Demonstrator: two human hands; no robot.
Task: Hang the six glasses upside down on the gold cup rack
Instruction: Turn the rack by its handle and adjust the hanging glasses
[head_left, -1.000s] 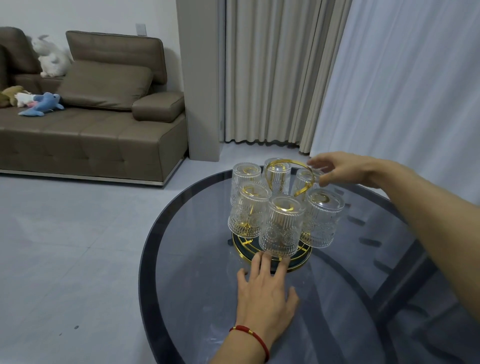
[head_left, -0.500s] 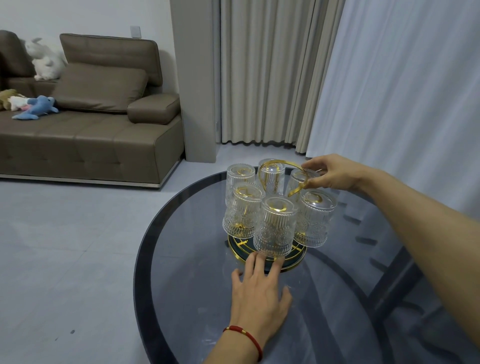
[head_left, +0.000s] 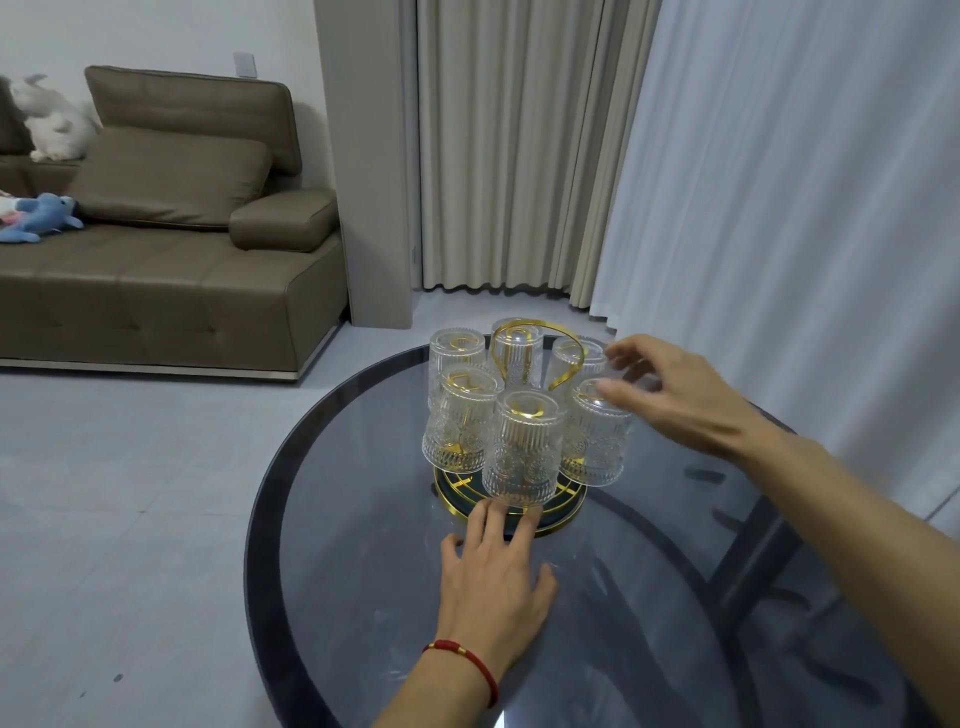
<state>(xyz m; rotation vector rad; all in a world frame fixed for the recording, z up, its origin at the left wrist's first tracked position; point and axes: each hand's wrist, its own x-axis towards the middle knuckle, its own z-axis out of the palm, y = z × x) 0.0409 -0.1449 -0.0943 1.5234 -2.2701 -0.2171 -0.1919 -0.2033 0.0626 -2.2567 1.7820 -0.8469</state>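
Several clear ribbed glasses hang upside down on the gold cup rack (head_left: 525, 327), which stands on a round base (head_left: 565, 519) on the dark glass table (head_left: 337, 519). The nearest glass (head_left: 524, 447) is at the front centre, with another at the front left (head_left: 460, 415) and one at the front right (head_left: 592, 441). My left hand (head_left: 496, 587) lies flat on the table, fingertips against the base's front rim. My right hand (head_left: 670, 395) hovers blurred at the right side, fingers apart, its fingertips by the top of the front right glass and holding nothing.
A brown sofa (head_left: 171, 280) with plush toys stands at the far left across grey floor. Beige curtains (head_left: 509, 145) and a white sheer curtain (head_left: 789, 208) hang behind the table. Table legs show through the glass at the right.
My right hand has come off the back right glass by the gold handle and shifted slightly towards me, its fingers spreading. My left hand stays at the base.
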